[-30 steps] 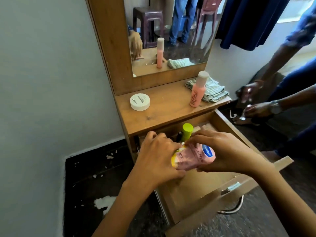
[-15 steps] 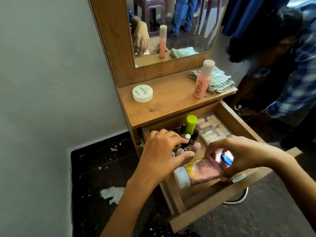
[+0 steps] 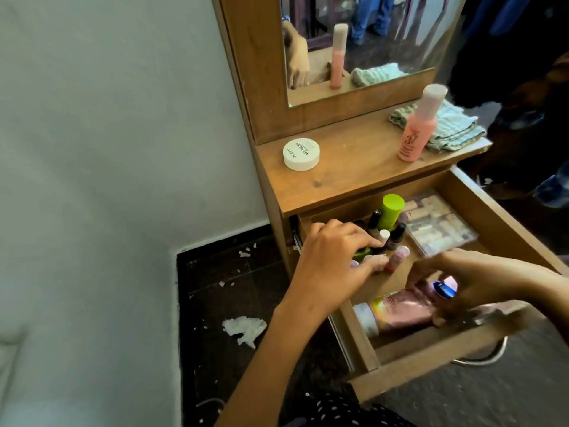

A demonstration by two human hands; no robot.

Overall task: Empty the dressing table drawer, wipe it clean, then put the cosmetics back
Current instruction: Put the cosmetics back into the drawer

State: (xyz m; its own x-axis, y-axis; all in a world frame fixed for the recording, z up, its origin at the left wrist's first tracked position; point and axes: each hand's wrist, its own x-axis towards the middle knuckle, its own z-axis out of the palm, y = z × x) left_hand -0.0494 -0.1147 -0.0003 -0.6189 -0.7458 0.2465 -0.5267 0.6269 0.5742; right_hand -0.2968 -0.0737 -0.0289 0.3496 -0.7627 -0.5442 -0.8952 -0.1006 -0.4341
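White jar (image 3: pixel 301 154) sits left on the tabletop (image 3: pixel 348 177), pink bottle (image 3: pixel 415 131) right, touching the folded cloth (image 3: pixel 452 127). Drawer (image 3: pixel 431 362) open: left hand (image 3: pixel 332 260) hovers over the small nail polish bottles (image 3: pixel 397 235) at the back left, fingers loosely curled, grip on nothing I can confirm (fingertips hide what's under them); green-capped bottle (image 3: pixel 391 211) upright behind, clear case (image 3: pixel 440 226) to its right. Right hand (image 3: pixel 471 285) curls its grip round the pink tube (image 3: pixel 403 312), lying flat along the drawer's front wall.

Both forearms are bare, with no sleeves, and the left hand (image 3: pixel 331 263) and right hand (image 3: pixel 468 282) are bare too. Dark garment (image 3: pixel 345 411) with pale specks sits below the left forearm.
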